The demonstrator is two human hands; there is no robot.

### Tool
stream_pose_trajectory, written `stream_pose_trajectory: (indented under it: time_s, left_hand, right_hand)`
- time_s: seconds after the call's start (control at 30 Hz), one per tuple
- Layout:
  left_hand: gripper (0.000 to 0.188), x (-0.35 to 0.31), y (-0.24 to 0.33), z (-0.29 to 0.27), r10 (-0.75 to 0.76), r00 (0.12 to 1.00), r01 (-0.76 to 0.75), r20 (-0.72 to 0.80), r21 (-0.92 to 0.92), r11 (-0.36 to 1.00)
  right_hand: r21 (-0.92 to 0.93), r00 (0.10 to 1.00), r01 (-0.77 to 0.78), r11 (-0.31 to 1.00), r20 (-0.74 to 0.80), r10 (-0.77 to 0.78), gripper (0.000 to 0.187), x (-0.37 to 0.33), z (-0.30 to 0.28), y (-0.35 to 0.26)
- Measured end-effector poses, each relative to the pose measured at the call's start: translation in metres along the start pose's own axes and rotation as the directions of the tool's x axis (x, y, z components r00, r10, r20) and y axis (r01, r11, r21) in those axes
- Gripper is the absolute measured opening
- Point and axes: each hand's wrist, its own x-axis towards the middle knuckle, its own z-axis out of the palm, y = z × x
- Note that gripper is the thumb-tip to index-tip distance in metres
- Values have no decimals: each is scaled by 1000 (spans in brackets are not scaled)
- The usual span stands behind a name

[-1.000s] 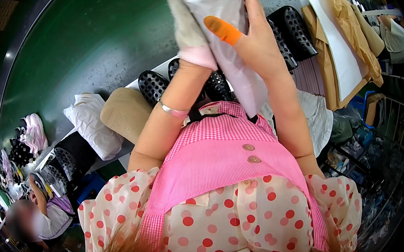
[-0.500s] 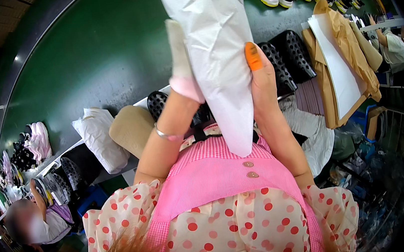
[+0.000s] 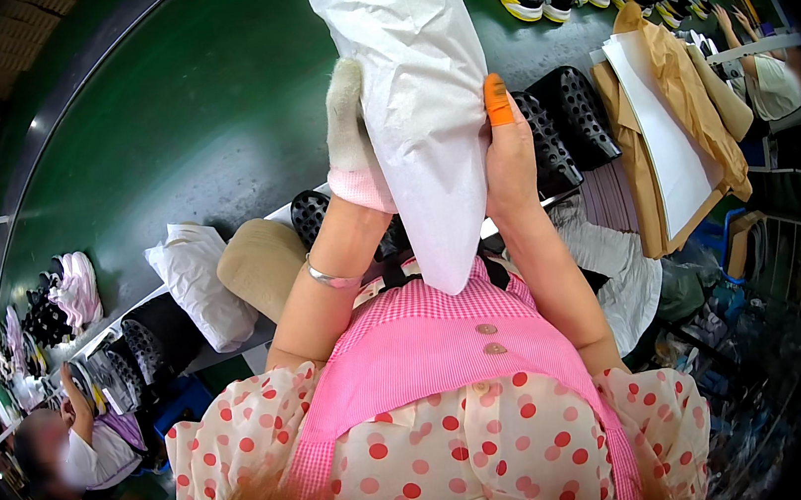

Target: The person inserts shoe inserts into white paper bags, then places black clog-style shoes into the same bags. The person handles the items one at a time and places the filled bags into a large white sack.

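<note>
Shifted leftward, white bundle [image 3: 426, 117] spans left grip [image 3: 349, 141] to right grip [image 3: 510, 151].

The top of the white paper bundle [image 3: 423, 107] is cut off. It hides most fingers of the right hand [image 3: 509, 162]. A person's head [image 3: 45, 448] is blurry.

Two hands [image 3: 511, 161] hold a tapering white bundle [image 3: 425, 107]

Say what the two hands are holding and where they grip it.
A long white wrapped bundle, held by its sides: gloved left hand on the left, right hand on the right.
</note>
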Motion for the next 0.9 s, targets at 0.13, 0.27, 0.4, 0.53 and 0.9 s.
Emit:
stream_pose_trajectory:
  time_s: [0.13, 0.27, 0.4, 0.53, 0.9]
  left_hand:
    - [65, -3, 7, 3, -43, 999, 43, 0, 33, 999]
    - [61, 14, 0, -42, 53, 997, -64, 49, 245, 968]
    - [56, -3, -11, -21, 137, 988, -151, 65, 470, 870]
    - [49, -7, -20, -15, 143, 989, -108, -32, 498, 860]
    - [54, -9, -17, -31, 99, 995, -102, 25, 287, 953]
  right_hand:
    - [-149, 999, -5, 989, -42, -1, 34, 3, -15, 9]
    - [-748, 785, 498, 439, 174, -594, 31, 19, -31, -16]
    - [-637, 545, 765, 101, 556, -627, 43, 0, 36, -44]
    - [-653, 412, 756, -54, 537, -736, 50, 32, 42, -37]
    - [-344, 931, 355, 869, 42, -363, 48, 42, 5, 9]
